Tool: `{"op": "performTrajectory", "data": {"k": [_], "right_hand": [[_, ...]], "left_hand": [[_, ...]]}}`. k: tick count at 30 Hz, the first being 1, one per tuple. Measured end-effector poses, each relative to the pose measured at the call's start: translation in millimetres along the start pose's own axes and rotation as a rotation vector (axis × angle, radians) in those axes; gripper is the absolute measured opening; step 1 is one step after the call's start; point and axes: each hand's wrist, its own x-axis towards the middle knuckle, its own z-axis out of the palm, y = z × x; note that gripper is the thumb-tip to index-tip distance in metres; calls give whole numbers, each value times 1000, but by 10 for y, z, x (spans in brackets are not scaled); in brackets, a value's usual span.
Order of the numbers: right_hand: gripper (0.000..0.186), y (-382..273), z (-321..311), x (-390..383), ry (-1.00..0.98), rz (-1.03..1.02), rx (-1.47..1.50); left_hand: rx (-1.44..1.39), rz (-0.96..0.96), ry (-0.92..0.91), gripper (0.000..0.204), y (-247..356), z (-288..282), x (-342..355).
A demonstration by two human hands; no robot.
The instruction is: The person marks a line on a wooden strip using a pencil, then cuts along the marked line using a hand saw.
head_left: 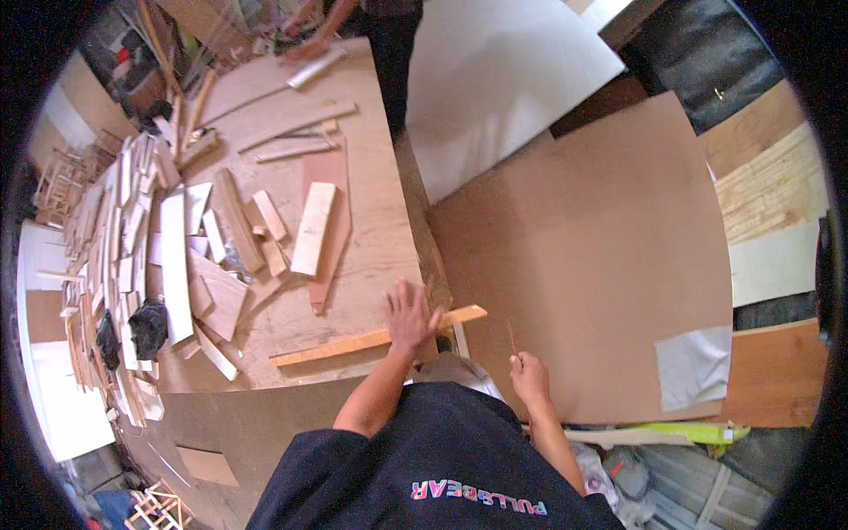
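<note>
My left hand is over the long yellowish straight strip near the plywood table's front edge, its fingers spread just above or on the strip; I cannot tell if it touches. My right hand is closed on a thin reddish pencil-like stick, held upright over a large brown board. On the table, beyond my left hand, lie a pale wood block and a reddish tapered board under it.
Many wood offcuts and dark plastic bags cover the table's left side. A white sheet lies at the back right, a white cloth on the brown board's corner. Another person stands at the far edge, a hand at the table.
</note>
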Motion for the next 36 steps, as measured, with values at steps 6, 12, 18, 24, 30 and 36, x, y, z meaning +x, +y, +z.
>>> {"op": "performTrajectory", "data": {"k": [6,12,18,24,30,36], "right_hand": [[31,-468,323,475,-30,-116,258],[27,-776,-17,631,-124,-192,647],[24,-1312,-433,531,-94,-455,667],[29,-2071,-875,257,-248,-562,1107],[36,-2791,-1241,-428,-351,-601,1316],[35,-3240,-1166,-1048,-339,-592,1181]], "left_hand": [[22,426,8,50,-462,181,-377],[-226,276,78,43,-217,-464,-499],[-506,170,218,41,-411,-1476,-731],[-110,256,473,46,-122,-3214,-1273],[14,323,624,52,-248,-3787,-1774],[70,347,753,50,-698,-4135,-2178]]}}
